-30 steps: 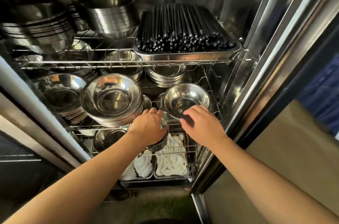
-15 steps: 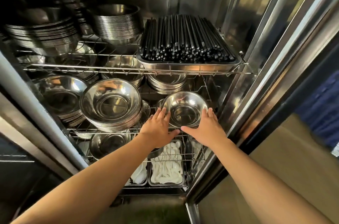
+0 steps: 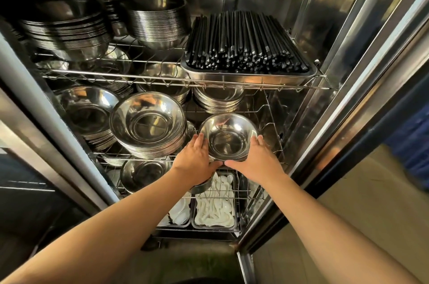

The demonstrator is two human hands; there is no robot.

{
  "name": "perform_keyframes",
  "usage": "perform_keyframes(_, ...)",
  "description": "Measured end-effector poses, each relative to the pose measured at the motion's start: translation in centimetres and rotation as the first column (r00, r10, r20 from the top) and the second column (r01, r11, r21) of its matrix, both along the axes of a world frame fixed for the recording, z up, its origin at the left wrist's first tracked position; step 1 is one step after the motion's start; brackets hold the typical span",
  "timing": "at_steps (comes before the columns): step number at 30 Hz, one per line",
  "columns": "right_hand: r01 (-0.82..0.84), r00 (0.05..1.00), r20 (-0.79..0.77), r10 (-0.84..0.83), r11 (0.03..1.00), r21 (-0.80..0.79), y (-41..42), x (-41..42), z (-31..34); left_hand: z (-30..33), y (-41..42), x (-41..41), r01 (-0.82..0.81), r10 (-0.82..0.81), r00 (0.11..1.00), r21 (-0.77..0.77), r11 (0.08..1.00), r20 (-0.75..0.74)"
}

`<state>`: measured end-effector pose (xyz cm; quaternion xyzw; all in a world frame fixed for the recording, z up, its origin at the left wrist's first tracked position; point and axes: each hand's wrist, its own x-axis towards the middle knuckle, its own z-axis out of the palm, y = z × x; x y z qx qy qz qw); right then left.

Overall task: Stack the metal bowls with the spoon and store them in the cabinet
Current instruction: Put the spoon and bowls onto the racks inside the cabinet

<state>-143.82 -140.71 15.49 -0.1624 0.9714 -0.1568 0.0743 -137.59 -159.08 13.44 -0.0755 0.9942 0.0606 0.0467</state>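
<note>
A small stack of shiny metal bowls [image 3: 228,136] sits on the middle wire shelf [image 3: 274,125] of the open steel cabinet, at its right side. My left hand [image 3: 196,160] cups the stack's left wall and my right hand [image 3: 255,159] cups its right wall, thumbs meeting under the front rim. No spoon shows inside the top bowl. A taller stack of wider metal bowls [image 3: 148,121] stands just left of it, close to my left hand.
The top shelf carries a tray of black chopsticks [image 3: 246,44] and more bowl stacks [image 3: 157,18]. Below, trays of white spoons [image 3: 214,204] and a lone bowl [image 3: 144,173] lie. The cabinet's right door frame [image 3: 336,121] stands close beside my right arm.
Both hands have moved up from the shelf's front edge and spread around the bowl stack's sides, pushing it deeper onto the shelf. The camera has come closer.
</note>
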Motion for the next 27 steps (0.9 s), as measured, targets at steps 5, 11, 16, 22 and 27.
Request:
perform_keyframes(5, -0.015, 1.0, 0.001, 0.015, 1.0, -0.009, -0.7, 0.3, -0.2, 0.0, -0.4, 0.3, -0.022, 0.021, 1.0, -0.029, 0.999, -0.006)
perform_keyframes(11, -0.021, 1.0, 0.006, 0.021, 1.0, 0.01, -1.5, 0.7, 0.1, -0.4, -1.1, 0.8, -0.037, 0.038, 0.999, 0.025, 0.999, -0.032)
perform_keyframes(16, -0.038, 0.999, -0.004, 0.038, 0.999, 0.014, -2.2, 0.9, 0.2, -0.8, -1.8, 1.2, -0.052, 0.053, 0.998, 0.025, 0.998, -0.019)
perform_keyframes(22, -0.049, 0.999, 0.002, 0.049, 0.999, 0.013, -1.8, 0.7, 0.1, -0.5, -1.4, 1.3, -0.057, 0.059, 0.997, 0.045, 0.997, -0.053)
perform_keyframes(27, -0.079, 0.997, 0.015, 0.079, 0.997, 0.022, -1.5, 0.8, 0.1, 0.1, -1.1, 1.8, -0.042, 0.049, 0.986, 0.046, 0.998, -0.157)
